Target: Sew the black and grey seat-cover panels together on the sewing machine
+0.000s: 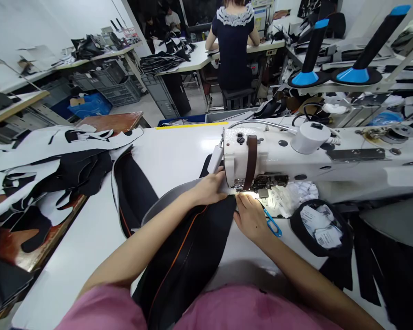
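A white sewing machine (261, 158) stands on the white table (89, 247), its lamp lighting the needle area. A black fabric piece with orange stitching (189, 247) runs from my lap up to the needle. My left hand (211, 188) lies on the fabric at the left of the presser foot, fingers curled against the cloth. My right hand (251, 217) presses flat on the fabric's right edge just below the needle. Blue-handled snips (272, 224) lie beside my right hand.
Black and white cut pieces (48, 174) pile up at the left. A black bowl of white labels (321, 227) sits at the right with black strips (371, 270). Thread stands with blue bases (351, 75) rise behind. Another person (234, 41) sits at a far table.
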A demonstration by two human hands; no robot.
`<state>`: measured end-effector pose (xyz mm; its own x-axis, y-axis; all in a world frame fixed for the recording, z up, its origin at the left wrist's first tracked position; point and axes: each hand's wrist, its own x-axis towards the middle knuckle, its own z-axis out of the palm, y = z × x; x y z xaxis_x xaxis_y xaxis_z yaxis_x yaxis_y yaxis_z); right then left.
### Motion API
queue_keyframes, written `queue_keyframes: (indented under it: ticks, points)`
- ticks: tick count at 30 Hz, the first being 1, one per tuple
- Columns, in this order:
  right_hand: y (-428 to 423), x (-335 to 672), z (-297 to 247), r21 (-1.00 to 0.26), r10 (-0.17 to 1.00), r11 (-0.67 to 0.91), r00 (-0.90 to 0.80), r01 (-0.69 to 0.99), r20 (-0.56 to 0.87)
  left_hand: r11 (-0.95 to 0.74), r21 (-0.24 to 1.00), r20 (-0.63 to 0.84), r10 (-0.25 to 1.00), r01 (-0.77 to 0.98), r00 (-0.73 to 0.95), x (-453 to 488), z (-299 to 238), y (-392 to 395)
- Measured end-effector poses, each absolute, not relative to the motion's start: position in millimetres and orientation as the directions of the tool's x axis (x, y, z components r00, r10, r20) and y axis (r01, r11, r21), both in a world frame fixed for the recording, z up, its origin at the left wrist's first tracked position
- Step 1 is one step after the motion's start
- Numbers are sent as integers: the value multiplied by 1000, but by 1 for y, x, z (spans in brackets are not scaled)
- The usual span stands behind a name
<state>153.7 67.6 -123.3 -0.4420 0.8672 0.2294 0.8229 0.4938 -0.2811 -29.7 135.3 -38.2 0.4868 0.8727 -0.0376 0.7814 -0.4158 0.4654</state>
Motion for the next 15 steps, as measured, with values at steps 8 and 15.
queue_keyframes:
  ticks: [8,15]
  points:
    - [69,154,-123,-323,886,460,-402,827,233,108,211,-118,989,971,-85,-219,43,41]
    - [-7,151,-124,-255,566,823,-768,508,298,-233,-44,54,970,971,235,-252,-61,18]
